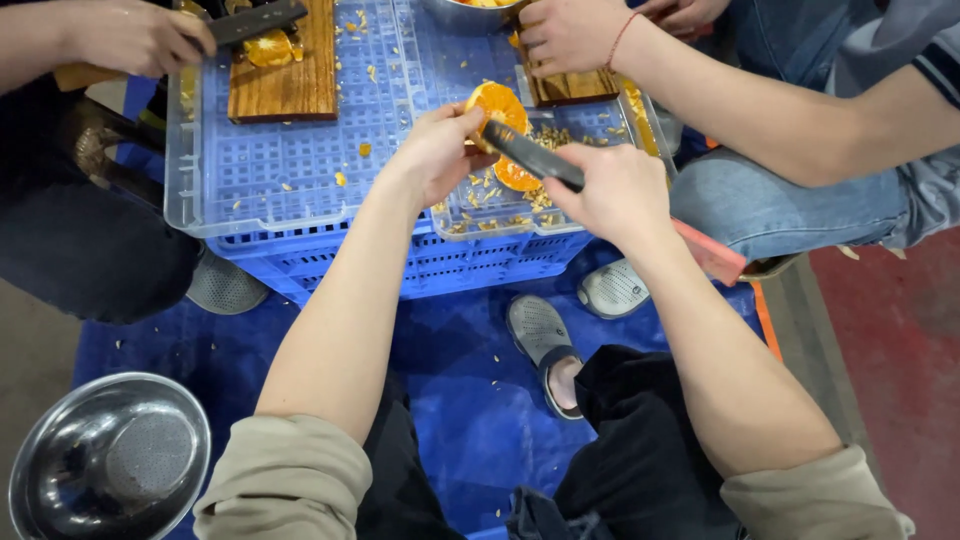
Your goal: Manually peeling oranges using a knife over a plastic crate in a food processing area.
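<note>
- L hand (435, 152): grip closed on orange half (497, 104), fingertips pinching its lower-left edge; cut face up, tilted toward camera.
- R hand (610, 190): grip closed round dark knife (530, 155); blade end pokes up-left, tip touching the half's lower rim.
- Key relation: fruit lies up-left of R grip, just past the blade end. Knife long axis runs lower-right to upper-left, straight at the cut face. L hand is the nearer one (already on the fruit).
- Orange half: bright flesh, pale rim, segments visible; whether any seeds sit in it, can't tell.
- 2nd orange piece (515, 176) lies just below, partly hidden by blade, in clear tray (190, 190).
- Tray sits on blue crate (480, 265), which serves as worktop; seeds + pulp bits scattered round.
- Other ppl's hands at far cutting boards (285, 75), well apart. Steel bowl (105, 460) on floor, lower left.
</note>
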